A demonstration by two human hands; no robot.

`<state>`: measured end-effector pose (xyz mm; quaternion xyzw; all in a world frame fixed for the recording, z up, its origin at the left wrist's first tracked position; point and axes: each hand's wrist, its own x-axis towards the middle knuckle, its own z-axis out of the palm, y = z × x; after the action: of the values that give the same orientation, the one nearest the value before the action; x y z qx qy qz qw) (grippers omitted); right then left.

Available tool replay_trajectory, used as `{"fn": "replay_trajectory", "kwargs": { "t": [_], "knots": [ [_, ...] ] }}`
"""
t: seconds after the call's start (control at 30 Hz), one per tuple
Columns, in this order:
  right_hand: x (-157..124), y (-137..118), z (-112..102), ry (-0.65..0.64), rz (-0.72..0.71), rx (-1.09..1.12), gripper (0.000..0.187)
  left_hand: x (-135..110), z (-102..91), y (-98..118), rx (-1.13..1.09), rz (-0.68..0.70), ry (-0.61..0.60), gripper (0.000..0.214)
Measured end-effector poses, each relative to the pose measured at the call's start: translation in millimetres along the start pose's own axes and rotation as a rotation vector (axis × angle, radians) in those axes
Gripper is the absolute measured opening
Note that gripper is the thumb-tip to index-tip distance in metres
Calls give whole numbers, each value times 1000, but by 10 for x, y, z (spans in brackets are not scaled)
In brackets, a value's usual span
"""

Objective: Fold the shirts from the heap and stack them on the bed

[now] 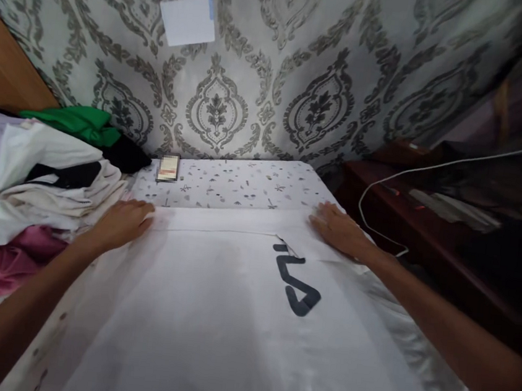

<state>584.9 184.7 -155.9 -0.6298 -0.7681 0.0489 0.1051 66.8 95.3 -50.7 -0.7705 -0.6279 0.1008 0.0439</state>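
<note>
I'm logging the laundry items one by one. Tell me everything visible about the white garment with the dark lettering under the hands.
The white garment with dark lettering lies spread flat on the patterned bed sheet, its smooth, slightly shiny fabric filling the near middle. Dark grey letters sit right of centre, partly hidden by a folded edge. A seam or fold line crosses its far end. The left hand and right hand press flat on its far corners. A pile of clothes borders its left side.

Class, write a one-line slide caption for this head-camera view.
Left hand and right hand press flat on a white garment beside a clothes pile.
</note>
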Motion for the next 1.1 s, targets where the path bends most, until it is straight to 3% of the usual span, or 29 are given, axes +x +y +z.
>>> {"fn": "replay_trajectory", "kwargs": {
  "t": [0.07, 0.13, 0.27, 0.33, 0.4, 0.5, 0.63, 0.73, 0.8, 0.87, 0.97, 1.1],
  "knots": [
    [14, -63, 33, -3, -5, -8, 65, 140, 103, 123, -160, 7, 68, 58],
    [6, -160, 18, -36, 11, 0, 68, 243, 294, 191, -238, 6, 48, 66],
    [-104, -290, -209, -85, 41, 162, 64, 254, 642, 87, -219, -42, 13, 73],
    [-248, -312, -380, -69, 14, 249, 61, 210, 668, 49, -229, -45, 58, 73],
    [-455, -320, -534, -80, -88, 248, 57, 167, 567, 163, -273, 4, 146, 71],
    [-790, -308, -677, -144, -229, 144, 51, 152, 263, 720, -422, 252, 242, 53],
    [-1019, -284, -701, -155, -151, 30, 48, 289, -96, 1869, -498, 645, 176, 30],
    [-1025, -302, -668, -113, -82, -1, 45, 428, -194, 2540, -371, 620, 151, 22],
    [-1007, -321, -651, -69, -39, -9, 44, 488, -208, 2766, -306, 573, 173, 21],
    [-1000, -337, -642, -28, 17, -23, 41, 514, -221, 2825, -273, 561, 187, 24],
    [-1029, -361, -644, 53, 91, -55, 33, 511, -274, 2726, -279, 540, 175, 25],
    [-1136, -382, -665, 140, 37, -119, 33, 503, -375, 2523, -377, 504, 74, 18]
  ]
}}
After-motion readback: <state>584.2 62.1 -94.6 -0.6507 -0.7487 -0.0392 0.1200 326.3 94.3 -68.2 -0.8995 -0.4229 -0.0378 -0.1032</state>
